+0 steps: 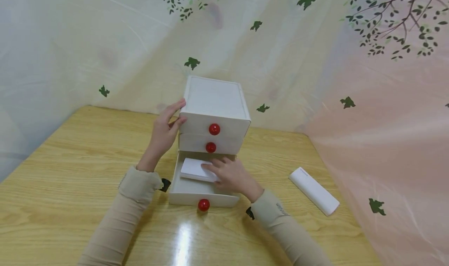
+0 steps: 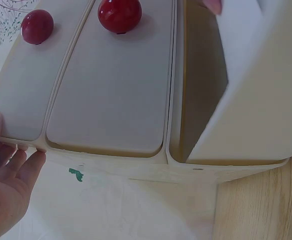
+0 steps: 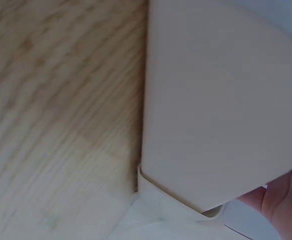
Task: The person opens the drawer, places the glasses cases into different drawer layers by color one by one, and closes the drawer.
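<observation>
A white drawer cabinet [image 1: 216, 98] with red ball knobs stands on the table. Its bottom drawer [image 1: 186, 198] is pulled out; the upper two are closed. My left hand [image 1: 165, 127] holds the cabinet's upper left side, and the left wrist view shows the thumb at the front edge and the fingers along the side. Inside the bottom drawer lies a flat white box [image 1: 196, 167]. My right hand [image 1: 233, 176] reaches into that drawer and grips the box's right end, fingers over its top and thumb toward its front edge. In the right wrist view the drawer wall [image 3: 221, 110] hides most of this hand.
A long white case [image 1: 314, 191] with small reddish print lies on the wooden table [image 1: 63, 203], to the right of the cabinet. Behind the table hangs a pale sheet [image 1: 140, 55] printed with leaves and branches.
</observation>
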